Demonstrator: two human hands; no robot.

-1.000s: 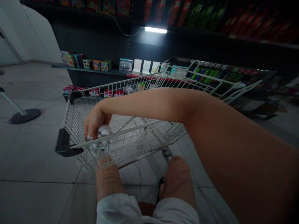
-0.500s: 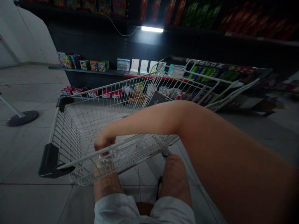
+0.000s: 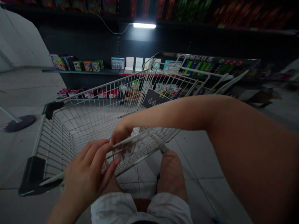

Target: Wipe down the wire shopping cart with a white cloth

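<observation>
A wire shopping cart stands slantwise before me, with black plastic corner pieces on its basket. My left hand grips the near top rail, fingers over it and thumb below. Reaching across into the basket, my right hand is bent down just inside that same rail, close to my left fingertips. A whitish crumpled piece, like a cloth or wipe, shows through the wires under my right hand, which seems closed on it. Its exact kind is unclear, and the right fingertips are partly hidden by the rail.
Behind the cart runs a dark shelf unit with boxes, packets and bottles, lit by a tube lamp. A dark sign hangs at the cart's handle end. On the left floor stands a post on a round base. My knees are beneath the near rail.
My left hand has come in from below and taken hold of the near rail. My right hand, with the whitish piece, has moved right along the rail. The view has shifted slightly.
</observation>
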